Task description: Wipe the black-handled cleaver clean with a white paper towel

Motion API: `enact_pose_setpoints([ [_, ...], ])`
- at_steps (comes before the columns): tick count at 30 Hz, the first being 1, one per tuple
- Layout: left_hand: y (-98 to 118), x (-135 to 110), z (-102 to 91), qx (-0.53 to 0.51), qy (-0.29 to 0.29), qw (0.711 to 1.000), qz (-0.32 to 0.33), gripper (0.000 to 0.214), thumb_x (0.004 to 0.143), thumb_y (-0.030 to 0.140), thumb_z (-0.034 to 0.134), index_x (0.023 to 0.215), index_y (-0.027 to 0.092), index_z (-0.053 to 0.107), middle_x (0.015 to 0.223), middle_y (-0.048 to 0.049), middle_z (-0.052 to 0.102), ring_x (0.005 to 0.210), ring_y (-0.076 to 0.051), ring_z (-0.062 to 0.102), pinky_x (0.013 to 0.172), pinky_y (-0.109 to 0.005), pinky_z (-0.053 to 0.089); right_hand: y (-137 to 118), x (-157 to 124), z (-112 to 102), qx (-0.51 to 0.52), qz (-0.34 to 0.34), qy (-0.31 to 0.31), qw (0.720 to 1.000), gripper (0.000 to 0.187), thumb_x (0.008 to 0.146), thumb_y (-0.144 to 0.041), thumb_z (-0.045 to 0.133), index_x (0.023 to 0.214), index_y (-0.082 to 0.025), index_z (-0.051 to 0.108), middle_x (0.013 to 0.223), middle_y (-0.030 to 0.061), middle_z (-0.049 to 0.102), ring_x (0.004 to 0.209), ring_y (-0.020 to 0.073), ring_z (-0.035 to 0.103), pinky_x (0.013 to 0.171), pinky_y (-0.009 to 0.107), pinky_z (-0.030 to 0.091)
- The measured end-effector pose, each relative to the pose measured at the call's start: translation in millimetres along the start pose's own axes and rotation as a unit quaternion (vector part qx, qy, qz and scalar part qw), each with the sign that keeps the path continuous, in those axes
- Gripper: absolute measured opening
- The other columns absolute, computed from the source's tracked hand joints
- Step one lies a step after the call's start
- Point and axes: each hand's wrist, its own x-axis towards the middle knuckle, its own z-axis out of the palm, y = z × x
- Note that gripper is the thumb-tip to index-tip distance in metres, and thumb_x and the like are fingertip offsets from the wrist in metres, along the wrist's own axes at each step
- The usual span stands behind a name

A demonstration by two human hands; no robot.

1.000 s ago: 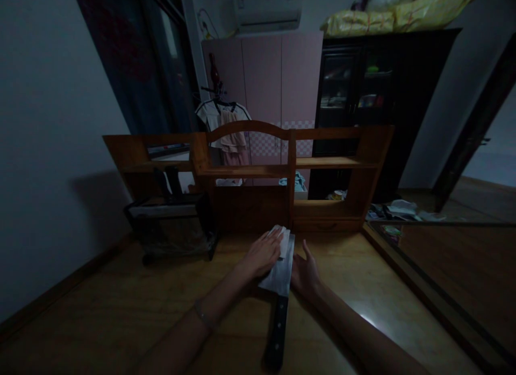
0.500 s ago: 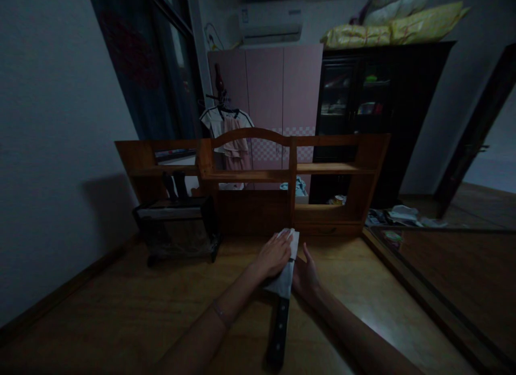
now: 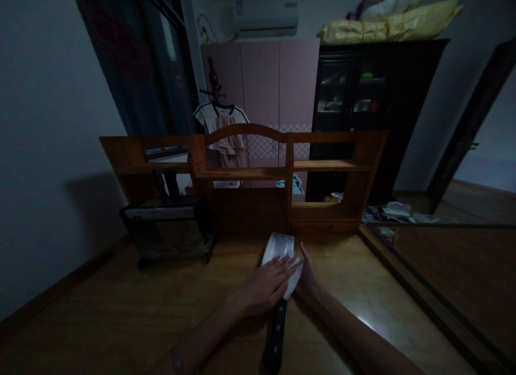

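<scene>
Cleaver (image 3: 278, 251): flat on worktop (image 3: 121, 321), blade beyond the fingers. Left hand (image 3: 264, 286) fingers spread, pressing a white wipe (image 3: 296, 267) onto steel; right hand (image 3: 308, 278) open beside. Risk: fingertips sliding onto the edge.

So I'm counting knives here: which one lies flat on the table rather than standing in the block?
The cleaver under the left hand; the others stand in the block.
</scene>
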Motion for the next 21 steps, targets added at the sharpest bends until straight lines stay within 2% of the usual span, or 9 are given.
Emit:
enact_pose_setpoints([
  [2, -1.0, -2.4, -7.0, -0.008, -0.005, 1.000, 0.004, 0.048, 0.103, 0.031, 0.024, 0.151, 0.029, 0.026, 0.157, 0.0030, 0.022, 0.146, -0.015, 0.018, 0.121, -0.038, 0.018, -0.2, -1.5, 3.2, 0.005, 0.003, -0.001, 1.000, 0.055, 0.087, -0.060, 0.050, 0.095, -0.008, 0.066, 0.080, 0.0146, 0.073, 0.087, 0.0304, 0.071, 0.089, 0.048, 0.052],
  [6, -24.1, -7.6, -16.4, -0.004, 0.013, 0.999, -0.042, 0.047, 0.104, 0.031, 0.019, 0.150, 0.027, 0.029, 0.156, 0.0019, 0.026, 0.144, -0.013, 0.023, 0.120, -0.037, 0.021, 0.0, -2.2, 6.8, 0.023, -0.032, -0.045, 0.998, 0.052, 0.091, -0.056, 0.046, 0.110, -0.010, 0.063, 0.098, 0.0151, 0.073, 0.100, 0.0300, 0.068, 0.092, 0.049, 0.050],
  [10, -40.3, -12.7, -12.6, 0.010, 0.041, 0.997, -0.070, 0.048, 0.104, 0.031, 0.018, 0.150, 0.022, 0.030, 0.156, -0.0011, 0.026, 0.144, -0.013, 0.023, 0.120, -0.035, 0.023, -0.3, -0.6, 1.6, 0.014, -0.027, -0.063, 0.998, 0.053, 0.091, -0.056, 0.045, 0.116, -0.012, 0.061, 0.104, 0.0145, 0.072, 0.102, 0.0292, 0.067, 0.092, 0.048, 0.050],
  [15, -33.1, -14.5, -1.8, 0.002, 0.060, 0.995, -0.081, 0.048, 0.104, 0.028, 0.020, 0.151, 0.021, 0.027, 0.158, -0.0014, 0.023, 0.146, -0.013, 0.018, 0.121, -0.035, 0.020, -1.6, 0.6, -4.3, 0.009, -0.021, -0.060, 0.998, 0.054, 0.091, -0.057, 0.046, 0.118, -0.012, 0.059, 0.107, 0.0144, 0.071, 0.101, 0.0287, 0.067, 0.092, 0.047, 0.050],
  [21, -14.5, -15.0, -10.4, -0.032, 0.030, 0.999, -0.023, 0.051, 0.100, 0.025, 0.031, 0.151, 0.026, 0.026, 0.158, 0.0016, 0.022, 0.145, -0.015, 0.021, 0.121, -0.038, 0.020, -2.0, -1.5, 0.9, 0.004, -0.007, -0.044, 0.999, 0.055, 0.090, -0.058, 0.046, 0.109, -0.009, 0.062, 0.100, 0.0163, 0.072, 0.098, 0.0300, 0.068, 0.092, 0.047, 0.049],
])
